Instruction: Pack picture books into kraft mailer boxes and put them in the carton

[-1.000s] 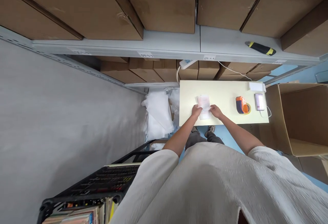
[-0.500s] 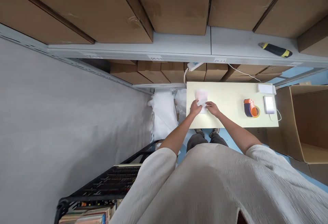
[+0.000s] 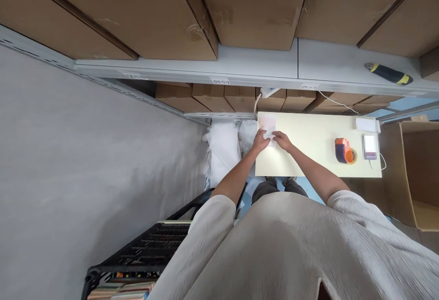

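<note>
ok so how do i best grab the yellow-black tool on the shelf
Probably take the tool by its black middle, right hand coming over the shelf's front edge: it's slim, its metal tip points left, and boxes stand behind.

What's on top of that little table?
On the table: a tape dispenser, a white box and a blurred item. The left hand and right hand hold a packet there. Whatever's under the packet and hands is covered, so I can't tell.
</note>
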